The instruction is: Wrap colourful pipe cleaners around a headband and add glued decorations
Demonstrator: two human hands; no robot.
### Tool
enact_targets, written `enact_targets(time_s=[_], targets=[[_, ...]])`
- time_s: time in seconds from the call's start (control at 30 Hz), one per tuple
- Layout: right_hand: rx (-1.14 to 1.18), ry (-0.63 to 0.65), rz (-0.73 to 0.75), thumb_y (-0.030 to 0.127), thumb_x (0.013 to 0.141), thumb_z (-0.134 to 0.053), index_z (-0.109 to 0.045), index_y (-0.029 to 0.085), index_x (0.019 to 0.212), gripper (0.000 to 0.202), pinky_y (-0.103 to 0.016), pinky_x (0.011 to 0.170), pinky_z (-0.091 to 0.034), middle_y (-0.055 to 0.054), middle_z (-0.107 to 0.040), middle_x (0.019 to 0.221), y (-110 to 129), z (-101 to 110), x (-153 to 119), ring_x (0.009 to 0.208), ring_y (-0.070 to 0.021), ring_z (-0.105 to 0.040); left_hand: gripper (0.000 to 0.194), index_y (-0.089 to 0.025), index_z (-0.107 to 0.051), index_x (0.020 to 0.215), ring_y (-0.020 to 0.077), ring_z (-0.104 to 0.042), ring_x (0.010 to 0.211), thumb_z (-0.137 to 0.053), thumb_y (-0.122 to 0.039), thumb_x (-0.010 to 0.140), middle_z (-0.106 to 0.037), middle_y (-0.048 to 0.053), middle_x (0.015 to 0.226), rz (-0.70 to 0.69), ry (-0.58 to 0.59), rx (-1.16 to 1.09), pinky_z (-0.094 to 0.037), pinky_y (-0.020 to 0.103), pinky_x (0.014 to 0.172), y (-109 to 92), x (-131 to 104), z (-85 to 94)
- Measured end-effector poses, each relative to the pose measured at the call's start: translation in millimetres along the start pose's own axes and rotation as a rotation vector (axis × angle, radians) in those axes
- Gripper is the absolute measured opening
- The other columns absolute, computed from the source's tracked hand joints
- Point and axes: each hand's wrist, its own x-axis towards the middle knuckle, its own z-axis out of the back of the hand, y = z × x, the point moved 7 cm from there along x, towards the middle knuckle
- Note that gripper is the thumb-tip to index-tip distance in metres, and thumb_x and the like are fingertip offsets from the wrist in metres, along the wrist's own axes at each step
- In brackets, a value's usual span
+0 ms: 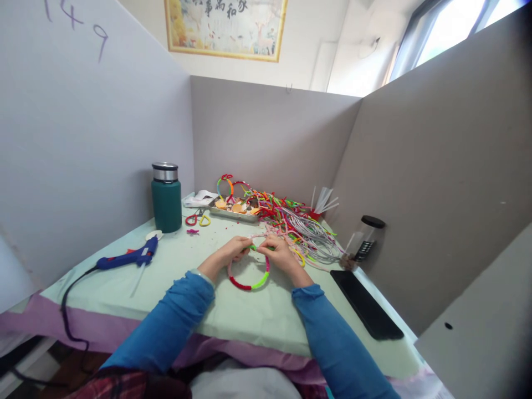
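A ring wrapped in fuzzy pipe cleaner (240, 285) of red, green and pink sections is held up just above the table's middle. My left hand (233, 249) pinches its upper left side. Opposite it, my right hand (279, 254) grips the upper right side, fingers closed. A short green stretch of pipe cleaner shows between the two sets of fingertips. Part of the ring's top is hidden behind the fingers. Right behind my hands lies a tangled heap of coloured pipe cleaners (286, 213).
Left of me are a blue glue gun (127, 258) with a trailing cord, a green flask (166, 202) and scissors (192, 220). Behind sits a metal tray (243, 216) of small pieces. A black phone (366, 305) and clear jar (362, 243) stand right; grey partitions (270, 133) enclose the table.
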Motion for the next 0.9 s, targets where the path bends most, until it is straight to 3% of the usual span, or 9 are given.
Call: enact_targets(time_s=[0.13,0.3,0.4,0.53,0.63,0.77,0.9], targets=[[-0.033,0.030,0.022,0.032,0.075,-0.067,-0.068,0.022,0.062,0.016,-0.029,0.069,-0.035,-0.002,-0.052,0.068,-1.1,-2.8,-1.8,0.070,-0.0168,-0.048,0.048,-0.015,-0.049,0.067,0.0030,-0.019,0.035,-0.053,-0.063,0.071,-0.033,-0.007,0.047,-0.021,0.003,-0.007,-0.010,0.022,0.038,-3.2,-2.1,-0.3],[-0.046,0.027,0.027,0.033,0.075,-0.067,-0.068,0.022,0.062,0.017,-0.028,0.068,-0.035,-0.002,-0.052,0.068,-0.5,-5.2,-3.5,0.071,-0.0167,-0.048,0.045,-0.013,-0.056,0.069,0.0040,-0.025,0.040,-0.069,-0.055,0.060,-0.035,-0.008,0.047,-0.087,-0.026,0.155,-0.015,0.021,0.039,-3.4,-1.2,2.0],[0.023,-0.040,-0.018,0.038,0.078,-0.062,-0.067,0.021,0.063,0.023,-0.027,0.066,-0.037,-0.002,-0.054,0.067,-2.5,0.1,-1.0,0.070,-0.0158,-0.048,0.043,-0.013,-0.058,0.069,0.0048,-0.028,0.043,-0.067,-0.054,0.062,-0.038,-0.007,0.049,-0.137,-0.053,0.194,-0.019,0.020,0.041,-6.7,-1.6,3.4],[0.268,-0.224,-0.262,0.050,0.082,-0.049,-0.067,0.019,0.076,0.036,-0.025,0.052,-0.037,0.000,-0.052,0.064,-30.7,10.5,0.7,0.056,-0.0122,-0.046,0.036,-0.013,-0.060,0.071,0.0062,-0.031,0.047,-0.062,-0.049,0.068,-0.042,-0.005,0.052,-0.236,-0.057,0.235,-0.023,0.020,0.045,-13.4,0.1,2.8],[0.429,-0.283,-0.474,0.049,0.077,-0.056,-0.063,0.018,0.077,0.032,-0.022,0.043,-0.037,0.001,-0.055,0.065,-55.9,7.6,-4.4,0.052,-0.0106,-0.046,0.031,-0.014,-0.060,0.070,0.0079,-0.036,0.052,-0.060,-0.045,0.071,-0.047,-0.004,0.056,-0.333,-0.076,0.285,-0.028,0.021,0.049,-17.6,3.0,3.5],[0.567,-0.119,-0.593,0.036,0.071,-0.066,-0.060,0.017,0.071,0.020,-0.020,0.041,-0.039,0.001,-0.057,0.060,-61.5,-8.4,-10.1,0.049,-0.0092,-0.048,0.026,-0.015,-0.060,0.068,0.0102,-0.042,0.058,-0.057,-0.041,0.073,-0.050,-0.003,0.058,-0.435,-0.123,0.359,-0.034,0.021,0.056,-22.6,3.3,5.6],[0.712,0.060,-0.688,0.028,0.073,-0.063,-0.062,0.015,0.075,0.013,-0.021,0.042,-0.041,-0.004,-0.065,0.065,-55.3,-22.8,-15.5,0.046,-0.0090,-0.050,0.025,-0.015,-0.061,0.072,0.0110,-0.046,0.059,-0.054,-0.040,0.076,-0.053,-0.002,0.059,-0.464,-0.129,0.369,-0.037,0.022,0.059,-24.9,1.5,5.2]])
